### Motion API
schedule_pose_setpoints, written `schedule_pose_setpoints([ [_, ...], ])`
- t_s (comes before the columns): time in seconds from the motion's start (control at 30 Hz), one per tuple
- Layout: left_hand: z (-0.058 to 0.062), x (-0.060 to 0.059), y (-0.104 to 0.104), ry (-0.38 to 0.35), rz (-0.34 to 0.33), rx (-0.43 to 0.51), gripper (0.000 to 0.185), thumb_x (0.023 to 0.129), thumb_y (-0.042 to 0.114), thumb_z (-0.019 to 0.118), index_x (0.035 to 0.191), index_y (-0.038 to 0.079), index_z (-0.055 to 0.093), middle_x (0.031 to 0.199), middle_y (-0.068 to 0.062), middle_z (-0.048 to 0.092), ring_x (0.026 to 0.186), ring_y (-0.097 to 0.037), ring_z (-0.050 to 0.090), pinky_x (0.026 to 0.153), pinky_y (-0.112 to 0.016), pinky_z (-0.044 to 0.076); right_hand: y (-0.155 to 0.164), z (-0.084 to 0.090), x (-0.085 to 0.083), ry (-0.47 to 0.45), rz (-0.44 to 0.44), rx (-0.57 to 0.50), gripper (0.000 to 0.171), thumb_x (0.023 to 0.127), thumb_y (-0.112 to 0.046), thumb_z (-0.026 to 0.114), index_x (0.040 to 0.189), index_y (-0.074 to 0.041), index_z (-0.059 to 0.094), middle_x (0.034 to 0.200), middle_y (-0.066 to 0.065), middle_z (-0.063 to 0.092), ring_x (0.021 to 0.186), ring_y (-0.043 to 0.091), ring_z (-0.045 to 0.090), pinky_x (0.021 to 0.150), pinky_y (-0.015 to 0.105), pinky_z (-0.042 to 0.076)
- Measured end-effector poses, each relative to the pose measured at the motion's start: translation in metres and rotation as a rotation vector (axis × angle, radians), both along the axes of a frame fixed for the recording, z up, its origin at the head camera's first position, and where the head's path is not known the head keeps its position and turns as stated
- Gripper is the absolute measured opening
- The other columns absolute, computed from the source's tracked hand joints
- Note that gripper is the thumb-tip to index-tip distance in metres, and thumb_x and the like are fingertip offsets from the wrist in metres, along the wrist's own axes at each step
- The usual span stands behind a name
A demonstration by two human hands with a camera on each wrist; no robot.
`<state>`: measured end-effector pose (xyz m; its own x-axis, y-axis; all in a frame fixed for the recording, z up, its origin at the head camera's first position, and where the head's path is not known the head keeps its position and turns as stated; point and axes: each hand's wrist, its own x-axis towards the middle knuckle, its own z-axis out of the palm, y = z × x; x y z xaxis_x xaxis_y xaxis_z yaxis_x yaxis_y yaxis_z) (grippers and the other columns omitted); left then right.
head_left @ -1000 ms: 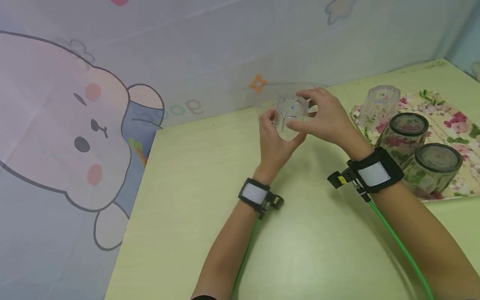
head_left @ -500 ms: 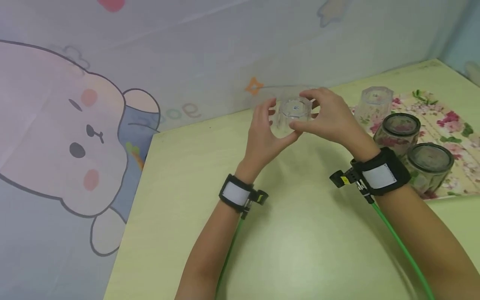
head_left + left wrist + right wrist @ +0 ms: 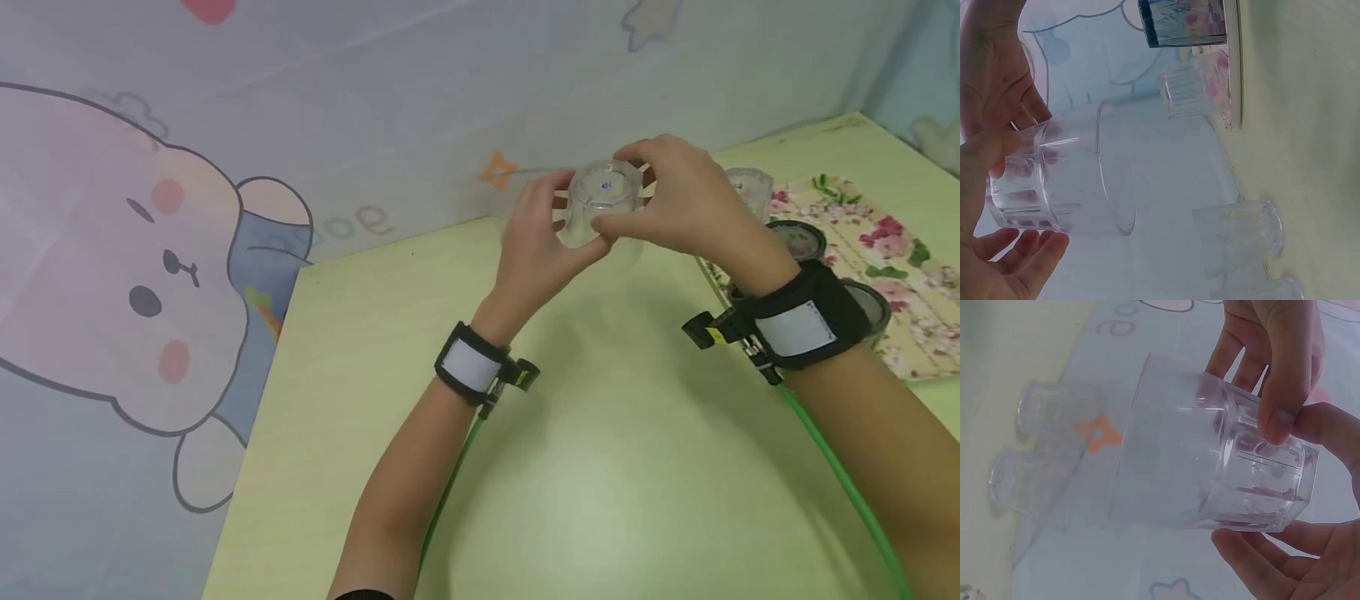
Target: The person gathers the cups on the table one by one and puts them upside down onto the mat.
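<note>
Head view: since 1 second ago you have lifted the clear glass (image 3: 602, 204) higher off the desk (image 3: 600, 467), base toward you; both grips close round it, left hand (image 3: 536, 250) and right hand (image 3: 678, 208), so it is fully carried. A floral mat (image 3: 892, 250) lies at right, a cartoon curtain (image 3: 150, 250) behind.

Left wrist view: the left fingers (image 3: 1016, 265) curl round the glass's thick base (image 3: 1019, 187); 2 upturned glasses (image 3: 1241, 231) stand by the curtain.

Right wrist view: thumb and fingers (image 3: 1285, 381) pinch the base.
</note>
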<state>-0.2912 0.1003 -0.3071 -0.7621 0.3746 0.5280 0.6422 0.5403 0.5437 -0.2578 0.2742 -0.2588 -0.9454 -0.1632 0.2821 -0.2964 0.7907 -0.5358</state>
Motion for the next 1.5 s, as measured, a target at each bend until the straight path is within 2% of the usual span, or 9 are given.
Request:
schedule_pose_setpoints([
  [0.2, 0.020, 0.000, 0.015, 0.000, -0.019, -0.034, 0.068, 0.079, 0.034, 0.073, 0.135, 0.009, 0.044, 0.129, -0.004, 0.051, 0.111, -0.010, 0.054, 0.086, -0.008, 0.049, 0.015, 0.017, 0.000, -0.011, -0.035, 0.063, 0.081, 0.080, -0.042, 0.072, 0.142, -0.001, 0.042, 0.132, 0.021, 0.050, 0.112, 0.036, 0.049, 0.075, 0.041, 0.047],
  [0.43, 0.036, -0.004, 0.038, 0.020, -0.049, -0.106, 0.069, 0.081, 0.035, 0.071, 0.137, 0.009, 0.042, 0.132, -0.005, 0.049, 0.114, -0.010, 0.053, 0.087, -0.005, 0.045, 0.038, 0.025, 0.003, 0.017, -0.084, 0.092, 0.081, 0.080, -0.040, 0.073, 0.142, 0.001, 0.041, 0.133, 0.025, 0.049, 0.115, 0.041, 0.046, 0.071, 0.040, 0.046],
  [0.7, 0.046, -0.008, 0.071, 0.044, -0.074, -0.215, 0.071, 0.083, 0.040, 0.069, 0.140, 0.010, 0.039, 0.138, -0.002, 0.047, 0.120, -0.008, 0.050, 0.092, -0.003, 0.039, 0.070, 0.025, 0.006, 0.056, -0.144, 0.108, 0.079, 0.081, -0.036, 0.073, 0.141, 0.003, 0.041, 0.131, 0.029, 0.047, 0.114, 0.046, 0.045, 0.060, 0.021, 0.036],
  [0.8, 0.049, -0.010, 0.082, 0.040, -0.076, -0.252, 0.073, 0.084, 0.042, 0.067, 0.142, 0.011, 0.037, 0.140, -0.002, 0.045, 0.124, -0.008, 0.048, 0.096, -0.004, 0.038, 0.080, 0.025, 0.004, 0.062, -0.167, 0.131, 0.080, 0.081, -0.036, 0.073, 0.142, 0.004, 0.040, 0.131, 0.031, 0.046, 0.114, 0.048, 0.044, 0.061, 0.027, 0.040],
  [1.0, 0.052, -0.012, 0.109, 0.027, -0.073, -0.324, 0.076, 0.086, 0.048, 0.064, 0.146, 0.014, 0.032, 0.145, 0.001, 0.042, 0.129, -0.005, 0.042, 0.099, -0.005, 0.037, 0.105, 0.023, 0.003, 0.086, -0.206, 0.171, 0.079, 0.083, -0.036, 0.071, 0.140, 0.008, 0.039, 0.131, 0.034, 0.043, 0.114, 0.051, 0.040, 0.074, 0.057, 0.045],
  [1.13, 0.053, -0.012, 0.126, 0.035, -0.080, -0.352, 0.078, 0.086, 0.050, 0.062, 0.148, 0.014, 0.030, 0.148, 0.000, 0.038, 0.129, -0.004, 0.041, 0.100, -0.005, 0.036, 0.121, 0.023, 0.002, 0.082, -0.248, 0.183, 0.079, 0.083, -0.036, 0.071, 0.141, 0.008, 0.038, 0.130, 0.036, 0.044, 0.113, 0.052, 0.041, 0.068, 0.049, 0.043],
  [1.23, 0.053, -0.013, 0.137, 0.063, -0.080, -0.370, 0.079, 0.087, 0.051, 0.061, 0.149, 0.014, 0.029, 0.150, -0.002, 0.036, 0.130, -0.005, 0.041, 0.102, -0.005, 0.036, 0.131, 0.023, 0.000, 0.069, -0.282, 0.187, 0.080, 0.084, -0.035, 0.070, 0.141, 0.008, 0.037, 0.129, 0.037, 0.044, 0.111, 0.052, 0.042, 0.068, 0.051, 0.043],
  [1.37, 0.051, -0.015, 0.151, 0.081, -0.070, -0.396, 0.081, 0.087, 0.052, 0.059, 0.150, 0.014, 0.027, 0.149, -0.002, 0.037, 0.128, -0.005, 0.043, 0.101, -0.005, 0.036, 0.141, 0.023, 0.000, 0.047, -0.319, 0.200, 0.083, 0.084, -0.040, 0.069, 0.143, 0.008, 0.034, 0.130, 0.039, 0.042, 0.111, 0.054, 0.041, 0.086, 0.068, 0.041],
  [1.5, 0.049, -0.018, 0.167, 0.072, -0.074, -0.430, 0.083, 0.087, 0.054, 0.058, 0.151, 0.014, 0.024, 0.149, 0.000, 0.037, 0.128, -0.004, 0.044, 0.101, -0.004, 0.036, 0.149, 0.022, 0.003, 0.024, -0.354, 0.189, 0.086, 0.086, -0.042, 0.067, 0.144, 0.009, 0.031, 0.132, 0.040, 0.039, 0.111, 0.055, 0.040, 0.091, 0.070, 0.038],
])
